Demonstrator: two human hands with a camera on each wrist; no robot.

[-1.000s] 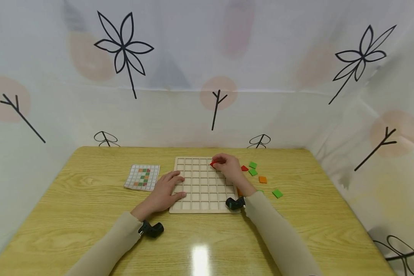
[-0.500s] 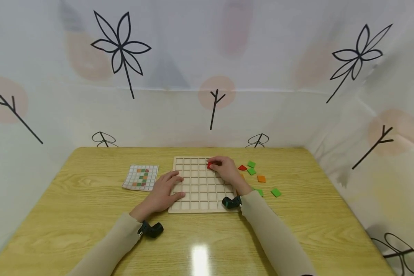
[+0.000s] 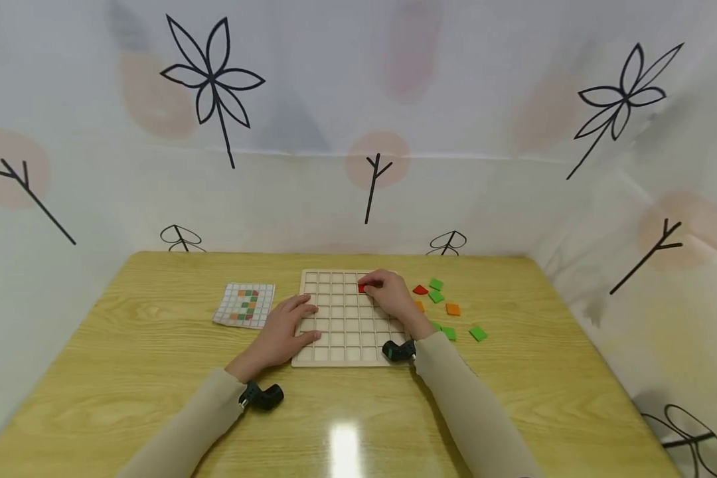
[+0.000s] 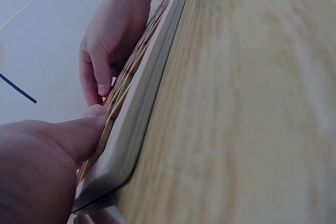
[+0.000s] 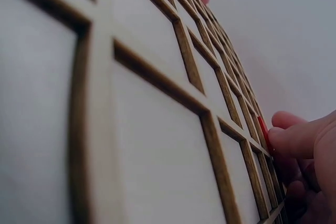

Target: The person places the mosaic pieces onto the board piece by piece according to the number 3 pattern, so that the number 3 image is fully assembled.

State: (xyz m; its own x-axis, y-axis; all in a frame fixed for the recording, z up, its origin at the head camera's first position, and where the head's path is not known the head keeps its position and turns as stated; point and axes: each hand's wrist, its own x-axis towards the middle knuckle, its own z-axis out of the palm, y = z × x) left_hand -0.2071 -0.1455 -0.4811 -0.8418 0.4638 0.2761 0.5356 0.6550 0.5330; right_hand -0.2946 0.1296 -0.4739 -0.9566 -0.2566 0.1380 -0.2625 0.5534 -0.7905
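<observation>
A wooden grid board [image 3: 338,325] lies flat on the table, its square cells bare where they show. My left hand [image 3: 282,332] rests over the board's left edge, fingers and thumb spread; in the left wrist view its thumb lies along the rim. Over the board's far right part, my right hand [image 3: 390,296] pinches a small red tile [image 3: 361,289] between thumb and fingers. The red tile [image 5: 264,131] sits right at a cell in the right wrist view, partly hidden by the thumb. The right palm covers several cells.
Left of the board lies a pattern card [image 3: 243,305] with a grid of coloured cells. Right of it are scattered a red curved-edge tile [image 3: 420,290], several green tiles [image 3: 478,333] and orange tiles [image 3: 453,309]. A patterned white cloth [image 3: 311,199] hangs behind the table.
My right hand has moved slightly left and lowered the red tile from a tilted hold to lying flat at a cell. The left hand has stayed on the board's edge.
</observation>
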